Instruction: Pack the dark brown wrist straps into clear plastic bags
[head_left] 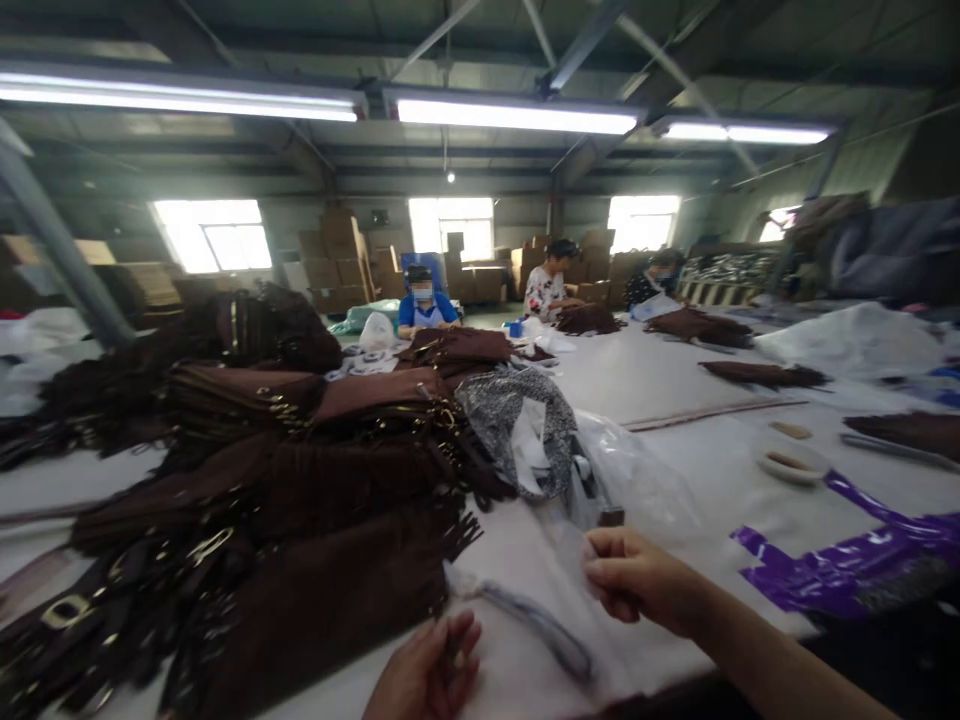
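Observation:
My right hand point(637, 580) is held above the white tabletop point(517, 540) with its thumb and fingers pinched together. Whatever lies between those fingertips, if anything, is too small to make out. At the bottom, my left hand point(431, 665) has its fingers loosely curled and apart, and nothing shows in it. It is beside the lower edge of a dark brown fabric bag point(337, 590). Between my hands is a blurred bundle of grey strands point(544, 625) with a whitish end, its kind unclear.
Stacked brown bags point(375, 400) with gold-coloured hardware fill the left side. A black-and-white patterned bundle point(517, 420) and clear plastic point(637, 470) lie ahead. Purple plastic packaging point(862, 560) and a tape roll point(793, 465) are at right. Three people sit across the tables.

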